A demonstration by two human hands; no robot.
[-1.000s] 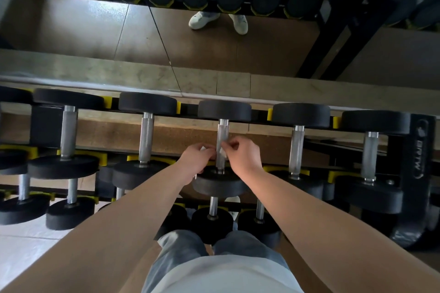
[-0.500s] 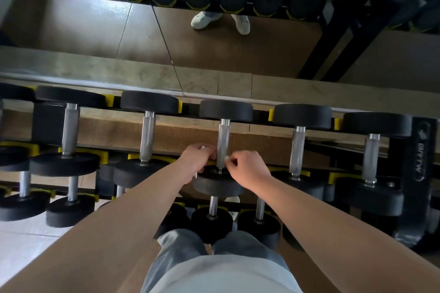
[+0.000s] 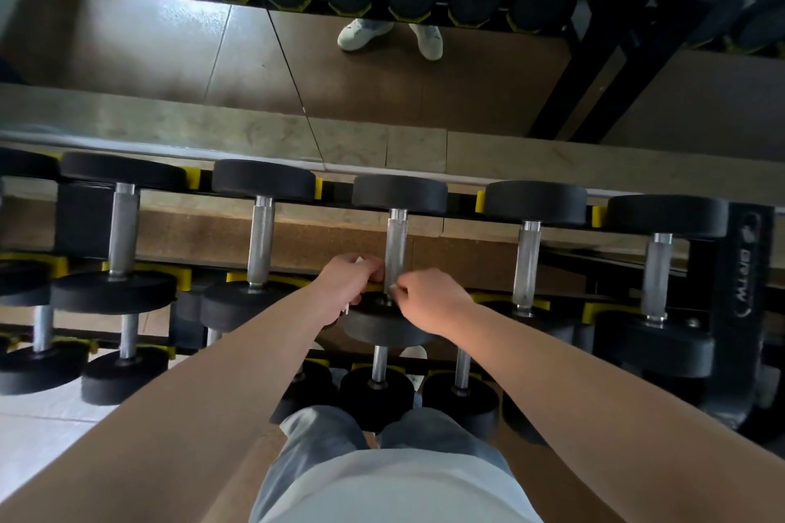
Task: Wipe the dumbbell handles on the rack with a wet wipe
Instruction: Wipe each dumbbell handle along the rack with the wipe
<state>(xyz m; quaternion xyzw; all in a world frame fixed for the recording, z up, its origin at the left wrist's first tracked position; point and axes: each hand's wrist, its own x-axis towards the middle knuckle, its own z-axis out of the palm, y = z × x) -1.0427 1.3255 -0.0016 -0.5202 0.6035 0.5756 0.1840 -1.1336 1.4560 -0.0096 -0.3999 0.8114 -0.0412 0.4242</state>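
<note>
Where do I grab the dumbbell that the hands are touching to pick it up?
Wrap your fingers round the silver handle, coming down from above. It is thin and rough, and lies open on top; the black ends look too fat to hold.

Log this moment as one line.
step: wipe handle | left hand: holds wipe | right hand: pinches wipe against handle | spot: near end, middle dumbbell

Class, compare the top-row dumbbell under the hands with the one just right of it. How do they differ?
The worked dumbbell has the left hand and right hand at its handle's near end; its neighbour is untouched. A white wet wipe shows on the worked dumbbell's handle; the neighbour's handle is bare. Both have black round heads and knurled silver handles.
</note>
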